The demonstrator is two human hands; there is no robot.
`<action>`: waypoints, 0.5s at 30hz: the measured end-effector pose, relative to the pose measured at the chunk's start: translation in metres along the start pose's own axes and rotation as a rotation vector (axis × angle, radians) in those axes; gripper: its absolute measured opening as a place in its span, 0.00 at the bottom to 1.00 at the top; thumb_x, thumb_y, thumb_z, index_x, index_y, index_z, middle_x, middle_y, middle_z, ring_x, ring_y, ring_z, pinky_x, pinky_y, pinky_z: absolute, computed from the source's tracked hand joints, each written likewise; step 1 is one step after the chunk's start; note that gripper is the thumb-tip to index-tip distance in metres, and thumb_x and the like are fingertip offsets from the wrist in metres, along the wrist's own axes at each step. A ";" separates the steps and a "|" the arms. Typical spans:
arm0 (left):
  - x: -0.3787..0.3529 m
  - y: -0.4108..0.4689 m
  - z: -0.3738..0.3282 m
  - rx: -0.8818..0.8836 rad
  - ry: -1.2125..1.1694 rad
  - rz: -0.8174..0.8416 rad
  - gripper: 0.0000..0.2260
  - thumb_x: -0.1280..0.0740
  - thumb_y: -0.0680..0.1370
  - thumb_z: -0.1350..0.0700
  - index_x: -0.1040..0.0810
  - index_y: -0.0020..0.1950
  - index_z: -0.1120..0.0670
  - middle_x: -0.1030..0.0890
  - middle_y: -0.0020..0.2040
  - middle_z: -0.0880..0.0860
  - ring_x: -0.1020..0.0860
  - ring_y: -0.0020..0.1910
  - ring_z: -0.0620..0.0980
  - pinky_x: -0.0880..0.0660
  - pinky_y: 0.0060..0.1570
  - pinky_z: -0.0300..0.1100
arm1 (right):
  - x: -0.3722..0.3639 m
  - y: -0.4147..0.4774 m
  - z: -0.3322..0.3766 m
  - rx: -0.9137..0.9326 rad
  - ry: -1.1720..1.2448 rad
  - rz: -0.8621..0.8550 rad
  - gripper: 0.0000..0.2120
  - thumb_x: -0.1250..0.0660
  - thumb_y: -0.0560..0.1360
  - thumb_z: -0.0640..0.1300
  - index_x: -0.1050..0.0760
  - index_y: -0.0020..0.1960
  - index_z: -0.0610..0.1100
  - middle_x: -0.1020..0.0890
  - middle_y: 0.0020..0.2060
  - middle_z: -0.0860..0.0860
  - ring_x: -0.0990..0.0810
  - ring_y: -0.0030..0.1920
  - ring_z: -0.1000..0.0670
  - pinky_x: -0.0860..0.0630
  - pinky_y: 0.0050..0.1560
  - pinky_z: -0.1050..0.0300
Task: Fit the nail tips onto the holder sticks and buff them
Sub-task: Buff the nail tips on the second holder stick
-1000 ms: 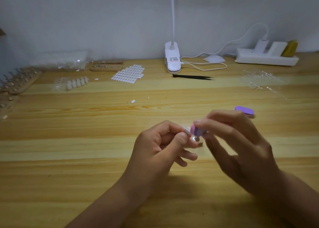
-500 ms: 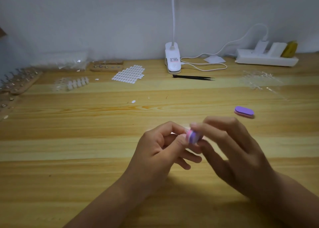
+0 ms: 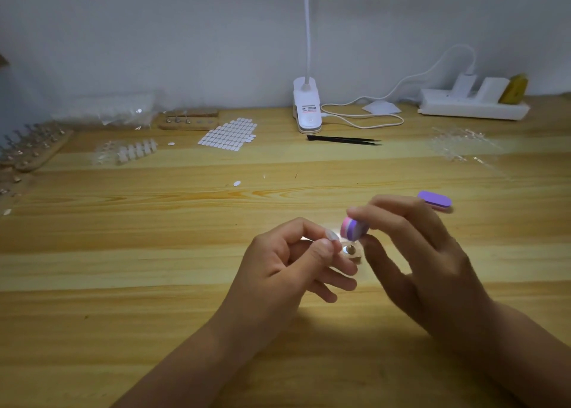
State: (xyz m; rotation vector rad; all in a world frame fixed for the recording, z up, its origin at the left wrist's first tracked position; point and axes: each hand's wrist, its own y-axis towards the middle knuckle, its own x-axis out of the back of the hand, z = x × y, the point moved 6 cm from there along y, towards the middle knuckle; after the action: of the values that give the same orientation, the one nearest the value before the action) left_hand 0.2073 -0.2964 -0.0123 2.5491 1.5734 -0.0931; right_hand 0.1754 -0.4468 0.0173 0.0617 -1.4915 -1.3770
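Wooden table [image 3: 123,253], straight out from the clip lamp [image 3: 306,108]: the left hand [image 3: 278,271] pinches a small clear nail tip [image 3: 332,235], and the right hand [image 3: 426,262] grips a pink-and-purple buffer block [image 3: 353,228] just beside it. Thin, glossy and featherlight, the tip probably flexes and slips, so it is best held by its sides and buffed lightly

Dim grey-blue light fills the room, while 1 small bright pool from above falls mid-frame on the wooden table [image 3: 154,253], with hot glare spots. Soft shadows darken the foreground. The right hand [image 3: 432,262] smears with motion; frame edges bow and darken.
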 end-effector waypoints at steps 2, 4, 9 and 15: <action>-0.001 0.000 0.001 -0.005 0.015 0.008 0.07 0.37 0.80 0.58 0.22 0.49 0.60 0.15 0.41 0.58 0.15 0.39 0.57 0.20 0.35 0.43 | -0.002 -0.003 0.013 0.071 0.033 0.014 0.16 0.34 0.80 0.34 0.27 0.67 0.39 0.23 0.56 0.41 0.23 0.56 0.50 0.26 0.60 0.61; -0.002 -0.001 0.000 -0.012 0.026 0.017 0.07 0.37 0.80 0.59 0.22 0.49 0.61 0.15 0.40 0.57 0.15 0.39 0.56 0.20 0.35 0.43 | -0.004 -0.007 0.016 0.145 -0.018 0.066 0.18 0.33 0.78 0.31 0.28 0.67 0.38 0.23 0.56 0.41 0.22 0.55 0.48 0.25 0.58 0.59; 0.001 0.000 -0.001 -0.001 0.006 0.004 0.07 0.37 0.80 0.59 0.22 0.48 0.59 0.15 0.41 0.58 0.15 0.40 0.58 0.20 0.36 0.44 | 0.002 -0.001 -0.003 0.034 -0.055 0.043 0.16 0.34 0.79 0.34 0.25 0.66 0.37 0.20 0.54 0.38 0.21 0.54 0.47 0.23 0.55 0.55; -0.002 0.000 -0.001 -0.021 0.032 0.018 0.07 0.38 0.79 0.59 0.22 0.47 0.60 0.16 0.39 0.57 0.15 0.39 0.56 0.20 0.35 0.44 | -0.002 -0.005 0.013 0.174 -0.051 0.081 0.19 0.33 0.78 0.31 0.26 0.68 0.38 0.22 0.55 0.40 0.21 0.52 0.46 0.24 0.56 0.57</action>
State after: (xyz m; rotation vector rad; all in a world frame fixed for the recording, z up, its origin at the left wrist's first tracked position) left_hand 0.2059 -0.2981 -0.0107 2.5607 1.5537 -0.0331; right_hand 0.1644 -0.4381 0.0146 0.0758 -1.6364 -1.1901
